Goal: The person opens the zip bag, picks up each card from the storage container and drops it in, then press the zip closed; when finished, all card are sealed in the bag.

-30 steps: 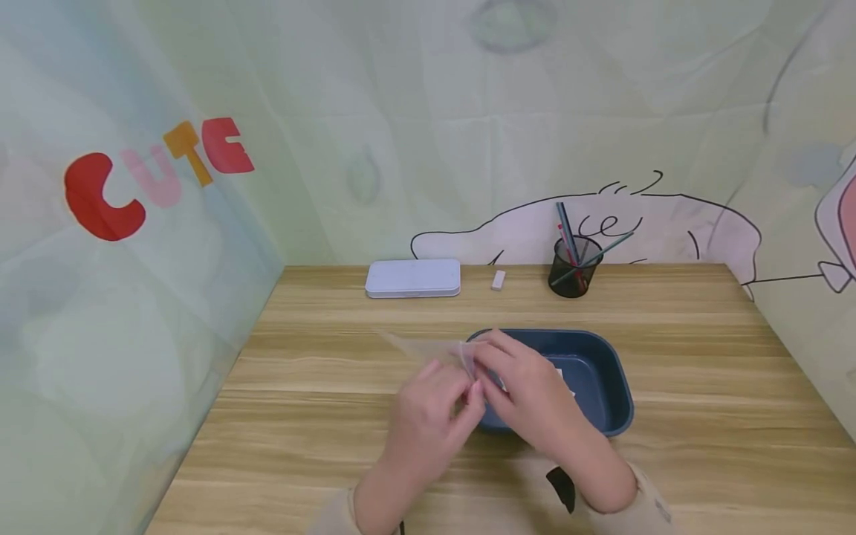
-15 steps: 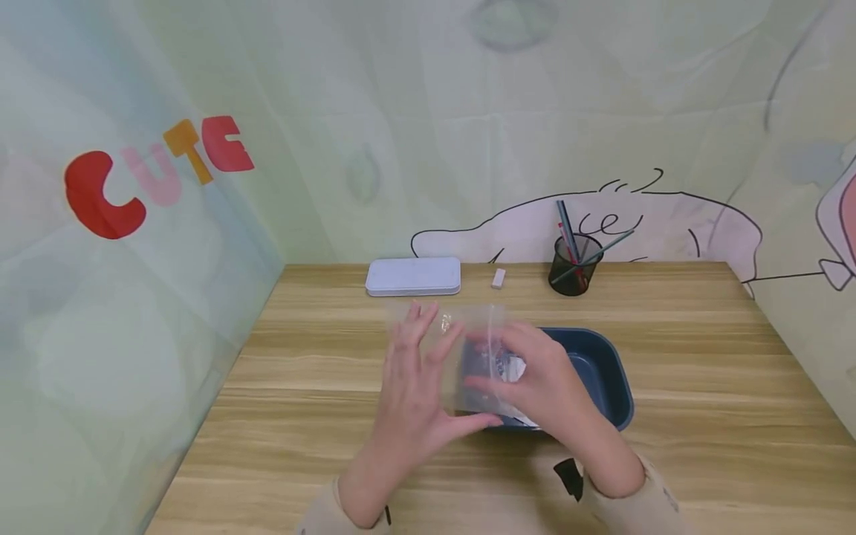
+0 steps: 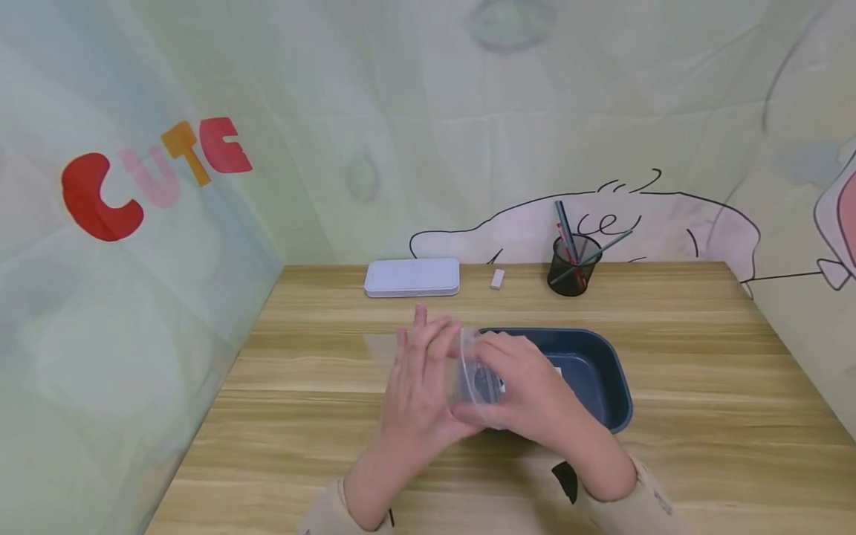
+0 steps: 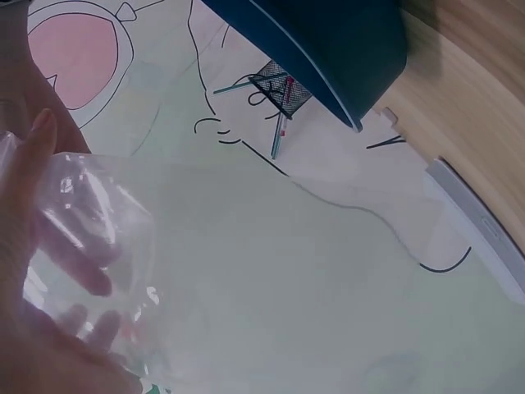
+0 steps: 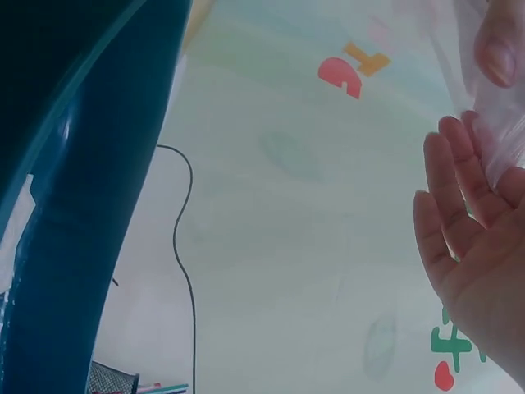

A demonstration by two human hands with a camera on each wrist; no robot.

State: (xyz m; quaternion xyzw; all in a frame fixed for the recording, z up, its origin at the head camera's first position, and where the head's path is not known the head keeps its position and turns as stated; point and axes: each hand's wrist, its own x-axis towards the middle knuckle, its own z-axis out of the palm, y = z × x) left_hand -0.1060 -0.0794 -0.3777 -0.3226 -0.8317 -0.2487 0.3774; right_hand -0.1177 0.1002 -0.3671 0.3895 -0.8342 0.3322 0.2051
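A clear plastic zip bag [image 3: 470, 375] is between my two hands, over the left part of a dark blue tray [image 3: 617, 394]. My right hand [image 3: 535, 386] holds the bag's zip end with curved fingers and thumb. My left hand [image 3: 416, 394] touches the other side, its fingers fairly straight and its thumb low along the bag. In the left wrist view, fingertips show through the shiny bag [image 4: 90, 222]. The right wrist view has the left palm [image 5: 484, 271] turned up beside the bag. White pieces [image 3: 559, 371] lie in the tray, partly hidden by the right hand.
A white flat case [image 3: 412, 277], a small white eraser-like block [image 3: 498, 279] and a black mesh cup [image 3: 571, 271] with pencils stand along the wooden table's [image 3: 301, 401] back edge. A printed cloth backdrop [image 3: 374, 111] hangs behind and at both sides.
The bag was creased, then spread flat facing me; now it is turned more edge-on with its zip end bowed. My left fingers spread out from a pinch, then drew closer together.
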